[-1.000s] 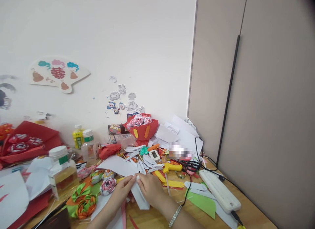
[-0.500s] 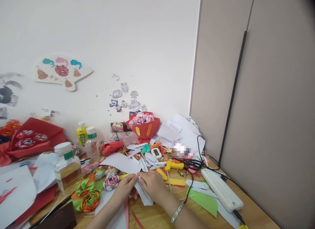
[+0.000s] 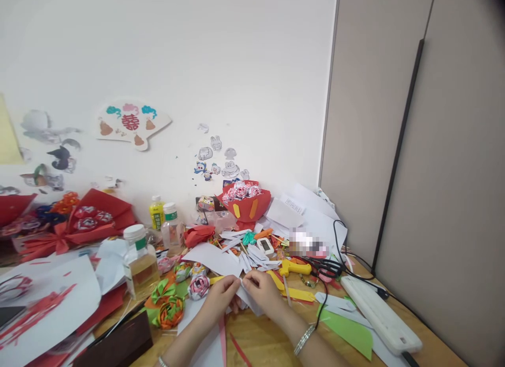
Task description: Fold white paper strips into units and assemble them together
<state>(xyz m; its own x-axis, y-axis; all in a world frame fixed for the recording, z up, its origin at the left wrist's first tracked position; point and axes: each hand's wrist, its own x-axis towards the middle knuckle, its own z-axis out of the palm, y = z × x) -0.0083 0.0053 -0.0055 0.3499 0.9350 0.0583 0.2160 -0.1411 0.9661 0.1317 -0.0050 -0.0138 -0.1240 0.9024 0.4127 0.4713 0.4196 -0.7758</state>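
Note:
Both hands meet above the front of the desk, pinching one white strip of paper (image 3: 251,302) between them. My left hand (image 3: 223,294) has its thumb and fingertips closed on the paper's upper left end. With bent fingers, my right hand (image 3: 262,290) grips the same end from the other side. The strip slants down under the right hand, which hides part of it. Just left of my hands lie a pink-and-white paper rose (image 3: 199,287) and an orange-and-green paper flower (image 3: 171,311). A larger white sheet (image 3: 215,259) lies behind the hands.
A yellow glue gun (image 3: 295,268) lies right of my hands, its black cable looping nearby. A white power strip (image 3: 381,314) is farther right. Jars, including one with amber liquid (image 3: 142,267), stand at left. A red-wrapped bouquet (image 3: 246,206) stands at the back among paper scraps.
The view has swung left, so the things on the desk appear farther right. Both hands stay on the white paper strip; the right-hand fingers have shifted and bent more.

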